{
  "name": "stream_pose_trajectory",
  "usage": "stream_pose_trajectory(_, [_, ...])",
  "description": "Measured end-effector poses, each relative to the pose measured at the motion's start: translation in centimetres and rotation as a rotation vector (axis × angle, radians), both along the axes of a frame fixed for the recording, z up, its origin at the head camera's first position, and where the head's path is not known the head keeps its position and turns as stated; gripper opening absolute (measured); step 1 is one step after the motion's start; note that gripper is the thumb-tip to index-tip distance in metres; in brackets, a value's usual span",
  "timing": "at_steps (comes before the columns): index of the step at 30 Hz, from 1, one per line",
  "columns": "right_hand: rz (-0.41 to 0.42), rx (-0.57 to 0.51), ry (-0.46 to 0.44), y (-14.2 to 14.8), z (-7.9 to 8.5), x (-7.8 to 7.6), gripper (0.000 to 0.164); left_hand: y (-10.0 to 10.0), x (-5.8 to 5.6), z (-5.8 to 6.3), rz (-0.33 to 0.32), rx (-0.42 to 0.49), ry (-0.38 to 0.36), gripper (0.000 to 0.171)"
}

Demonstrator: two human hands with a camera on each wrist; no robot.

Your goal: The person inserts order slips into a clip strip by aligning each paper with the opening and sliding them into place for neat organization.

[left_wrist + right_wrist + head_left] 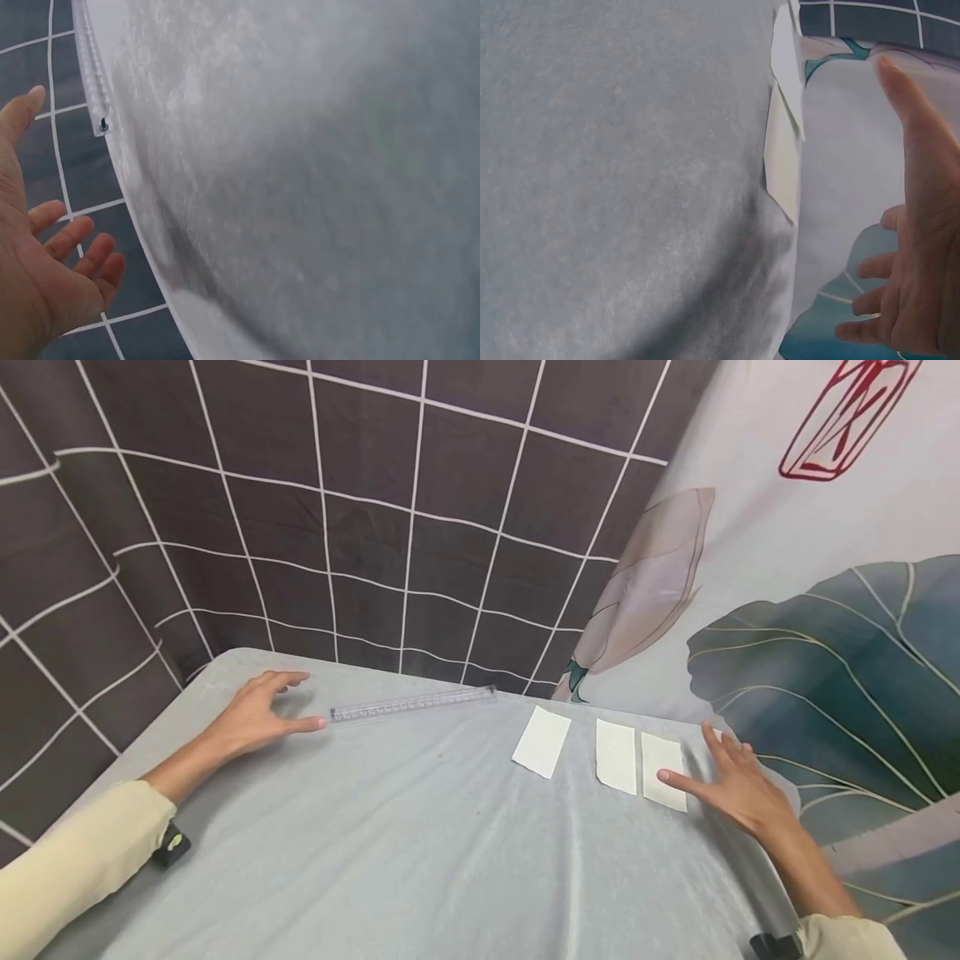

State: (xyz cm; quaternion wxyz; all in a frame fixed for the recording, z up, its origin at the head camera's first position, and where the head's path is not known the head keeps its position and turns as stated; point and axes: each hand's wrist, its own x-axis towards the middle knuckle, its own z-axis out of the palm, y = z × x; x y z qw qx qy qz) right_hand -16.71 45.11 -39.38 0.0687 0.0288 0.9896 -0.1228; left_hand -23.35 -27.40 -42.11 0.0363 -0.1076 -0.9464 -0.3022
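My left hand [251, 714] is held over the far left of the table, fingers spread from the thumb, holding nothing. Just right of its thumb tip lies a long, narrow, clear plastic bar [412, 702] with dark bits at both ends; its exact kind is unclear. At the right, my right hand [742, 785] is also spread and holds nothing. Its thumb overlaps the rightmost white paper piece [663, 752] in the head view; whether they touch cannot be told there. Beside that lie a middle paper piece [617, 757] and a tilted left one [542, 742].
A light grey cloth [375, 827] with soft creases covers the table. Behind it hangs a dark curtain [367, 543] with a white grid. To the right hangs a pale cloth [750, 560] printed with large leaves. Each wrist wears a dark device, such as the left one [171, 847].
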Motion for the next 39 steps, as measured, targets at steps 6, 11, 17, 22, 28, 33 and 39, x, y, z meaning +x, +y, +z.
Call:
stream_pose_trajectory(6, [0.004, 0.035, -0.03, -0.2, -0.3, -0.3, 0.128, 1.1, -0.4, -0.7, -0.003, 0.032, 0.03, 0.086])
stream_pose_trajectory(11, [0.017, 0.052, -0.037, -0.3, -0.7, -0.4, 0.128, 2.0, -0.7, -1.9, -0.006, 0.08, 0.07, 0.076])
stream_pose_trajectory(17, [0.013, 0.069, -0.039, -0.3, -1.1, -0.6, 0.129, 2.9, -0.7, -2.7, -0.005, 0.115, 0.078, 0.063])
stream_pose_trajectory(22, [0.002, 0.079, -0.055, -0.3, -1.1, -0.7, 0.131, 3.6, -0.6, -2.4, -0.013, 0.1, 0.065, 0.055])
stream_pose_trajectory(28, [-0.016, 0.072, -0.098, -0.4, -1.0, -0.8, 0.135, 4.1, -1.0, -2.1, -0.023, 0.081, 0.066, 0.05])
stream_pose_trajectory(33, [-0.02, 0.061, -0.102, -0.2, -1.1, -1.1, 0.135, 4.2, -1.4, -2.4, -0.047, 0.093, 0.084, 0.04])
stream_pose_trajectory(39, [-0.032, 0.044, -0.094, -0.1, -1.4, -1.4, 0.134, 3.4, -2.8, -4.0, -0.111, 0.148, 0.172, 0.029])
